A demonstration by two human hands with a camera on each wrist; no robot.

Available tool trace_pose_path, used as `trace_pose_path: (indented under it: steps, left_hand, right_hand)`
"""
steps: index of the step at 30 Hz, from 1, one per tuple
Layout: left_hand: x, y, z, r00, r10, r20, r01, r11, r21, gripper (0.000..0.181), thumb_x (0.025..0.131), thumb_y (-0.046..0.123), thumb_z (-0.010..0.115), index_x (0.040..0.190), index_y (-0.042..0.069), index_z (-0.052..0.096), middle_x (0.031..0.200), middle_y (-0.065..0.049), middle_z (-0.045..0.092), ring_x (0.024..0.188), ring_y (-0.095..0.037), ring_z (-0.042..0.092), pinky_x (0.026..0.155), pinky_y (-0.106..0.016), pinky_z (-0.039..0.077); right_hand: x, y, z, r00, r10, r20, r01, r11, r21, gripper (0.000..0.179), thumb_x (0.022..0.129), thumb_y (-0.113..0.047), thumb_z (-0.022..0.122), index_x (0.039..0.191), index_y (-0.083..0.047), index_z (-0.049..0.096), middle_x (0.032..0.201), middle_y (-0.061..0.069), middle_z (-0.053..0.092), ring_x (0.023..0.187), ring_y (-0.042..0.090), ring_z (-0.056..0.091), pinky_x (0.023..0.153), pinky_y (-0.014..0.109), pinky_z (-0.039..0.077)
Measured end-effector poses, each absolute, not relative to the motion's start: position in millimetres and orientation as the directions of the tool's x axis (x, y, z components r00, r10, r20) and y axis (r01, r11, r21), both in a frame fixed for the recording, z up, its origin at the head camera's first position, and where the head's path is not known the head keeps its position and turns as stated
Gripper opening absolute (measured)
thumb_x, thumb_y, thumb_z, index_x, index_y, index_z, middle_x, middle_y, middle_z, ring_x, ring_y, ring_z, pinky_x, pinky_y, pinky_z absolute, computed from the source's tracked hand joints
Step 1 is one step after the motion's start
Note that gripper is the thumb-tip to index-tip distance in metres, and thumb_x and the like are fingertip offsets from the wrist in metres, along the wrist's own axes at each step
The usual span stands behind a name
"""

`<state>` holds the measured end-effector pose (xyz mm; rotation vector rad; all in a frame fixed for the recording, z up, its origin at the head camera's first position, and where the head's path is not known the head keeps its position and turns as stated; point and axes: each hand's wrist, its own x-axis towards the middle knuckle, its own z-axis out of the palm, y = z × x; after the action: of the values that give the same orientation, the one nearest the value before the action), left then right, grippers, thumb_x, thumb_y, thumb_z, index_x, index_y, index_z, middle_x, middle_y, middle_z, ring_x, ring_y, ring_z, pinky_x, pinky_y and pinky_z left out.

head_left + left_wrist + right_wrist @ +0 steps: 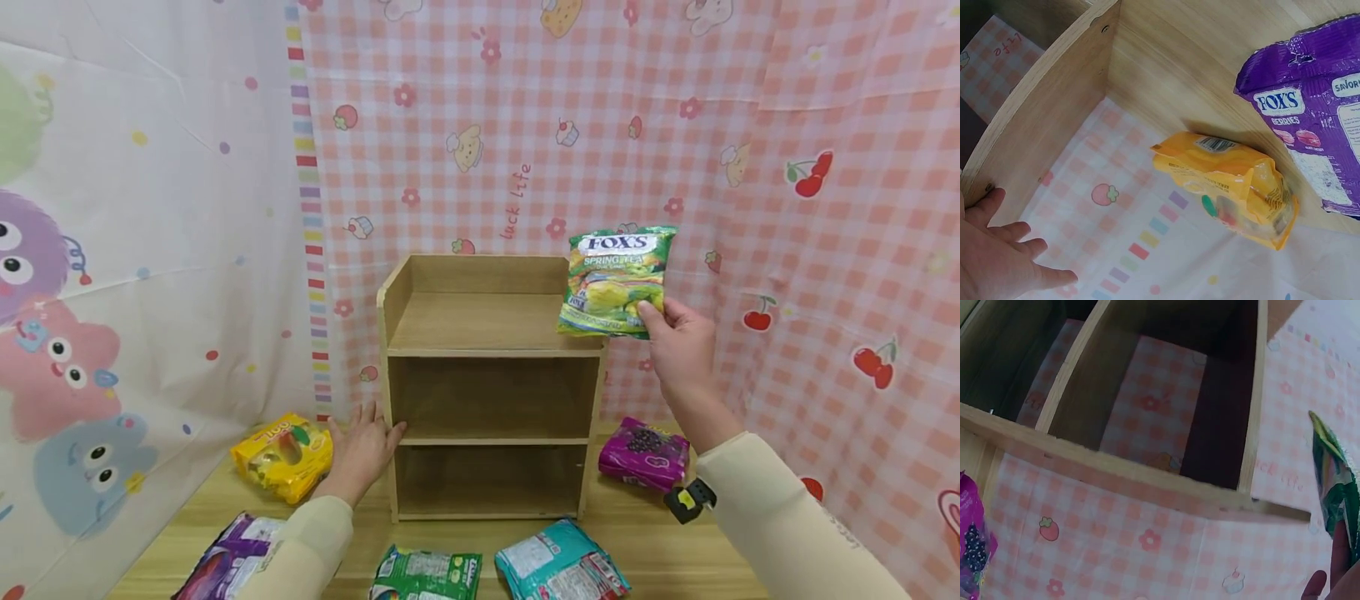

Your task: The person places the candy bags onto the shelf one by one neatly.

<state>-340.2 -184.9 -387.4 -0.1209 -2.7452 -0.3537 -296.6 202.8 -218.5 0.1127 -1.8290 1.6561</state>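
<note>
My right hand point(684, 346) pinches a green candy bag point(617, 282) by its lower right corner, thumb in front. The bag reads FOX'S Spring Tea and is held up over the right end of the top board of a wooden shelf point(491, 352). In the right wrist view the same bag point(1335, 481) shows edge-on beside the shelf. My left hand point(365, 446) is spread, its thumb and fingertips at the shelf's left side panel point(1041, 106). Just left of that hand lies a yellow candy bag point(285, 457); all the shelf's compartments show bare boards.
On the wooden table point(675, 550), a purple Fox's Berries bag point(1310, 119) lies front left. A green bag point(427, 575) and a teal bag point(562, 562) lie before the shelf, and a magenta bag point(645, 454) right of it. A checked cloth point(540, 125) hangs behind.
</note>
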Motion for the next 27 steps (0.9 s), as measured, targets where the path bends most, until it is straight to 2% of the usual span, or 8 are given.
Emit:
trace_pose_path:
  steps: [4,9,11,15,22,24,27]
  left_hand:
    - [-338.9,-185.4,-386.6,-0.929,0.032,0.368,0.125,0.964,0.233,0.058,0.105,0.04,0.045,0.13,-0.011,0.058,0.152,-0.029,0.033,0.143,-0.047,0.024,0.104,-0.078,0.002]
    - [-338.8,-185.5,-387.2,-0.928,0.031,0.371,0.123,0.967,0.225,0.058,0.105,0.04,0.045,0.13,-0.01,0.058,0.153,-0.028,0.034,0.143,-0.047,0.025,0.105,-0.077,0.003]
    - [-339.3,-185.3,-387.8,-0.928,0.032,0.371,0.123,0.967,0.224,0.057,0.105,0.04,0.045,0.13,-0.01,0.059,0.153,-0.028,0.034,0.143,-0.047,0.025,0.105,-0.077,0.003]
    - [-339.8,-184.6,-388.1,-0.929,0.03,0.368,0.125,0.963,0.237,0.058,0.105,0.04,0.045,0.133,-0.009,0.057,0.153,-0.027,0.034,0.143,-0.046,0.024,0.105,-0.077,0.002]
    - [-339.5,-185.1,-388.3,-0.923,0.028,0.384,0.131,0.961,0.245,0.057,0.104,0.039,0.047,0.132,-0.009,0.057,0.152,-0.027,0.036,0.143,-0.047,0.024,0.105,-0.077,0.002]
    - [-339.9,-185.1,-389.0,-0.92,0.029,0.391,0.134,0.96,0.245,0.056,0.104,0.039,0.047,0.131,-0.009,0.058,0.151,-0.027,0.037,0.143,-0.046,0.024,0.105,-0.077,0.002]
    - [-340.2,-185.0,-390.4,-0.915,0.026,0.402,0.137,0.959,0.25,0.055,0.104,0.038,0.048,0.128,-0.009,0.06,0.151,-0.026,0.038,0.143,-0.046,0.025,0.105,-0.077,0.003]
  right_hand:
    - [-301.9,188.2,-216.4,-0.77,0.303,0.561,-0.446,0.371,-0.814,0.038,0.1,-0.027,0.061,0.125,0.001,0.067,0.098,0.012,0.069,0.065,0.004,0.052,0.051,0.018,0.043]
    - [-310.1,169.9,-214.3,-0.742,0.259,0.618,-0.392,0.58,-0.714,0.032,0.098,-0.025,0.062,0.115,-0.001,0.073,0.088,0.016,0.071,0.063,0.014,0.05,0.056,0.026,0.04]
    - [-312.5,164.3,-214.1,-0.739,0.253,0.624,-0.366,0.628,-0.687,0.031,0.098,-0.025,0.062,0.116,-0.003,0.073,0.092,0.015,0.073,0.065,0.018,0.054,0.059,0.029,0.041]
    - [-316.3,157.6,-214.3,-0.752,0.247,0.611,-0.325,0.667,-0.67,0.033,0.098,-0.026,0.06,0.121,-0.005,0.071,0.101,0.015,0.073,0.071,0.024,0.054,0.063,0.034,0.039]
    - [-326.1,154.3,-213.1,-0.766,0.196,0.612,-0.311,0.72,-0.62,0.035,0.099,-0.027,0.058,0.116,0.001,0.071,0.088,0.015,0.069,0.067,0.025,0.053,0.059,0.035,0.04]
    - [-328.8,154.7,-213.2,-0.767,0.157,0.622,-0.32,0.746,-0.583,0.037,0.099,-0.028,0.058,0.119,0.002,0.069,0.092,0.017,0.07,0.07,0.027,0.056,0.062,0.038,0.043]
    - [-330.5,155.6,-215.6,-0.756,0.085,0.648,-0.329,0.808,-0.489,0.043,0.101,-0.029,0.057,0.126,0.005,0.064,0.108,0.022,0.069,0.086,0.035,0.064,0.073,0.047,0.05]
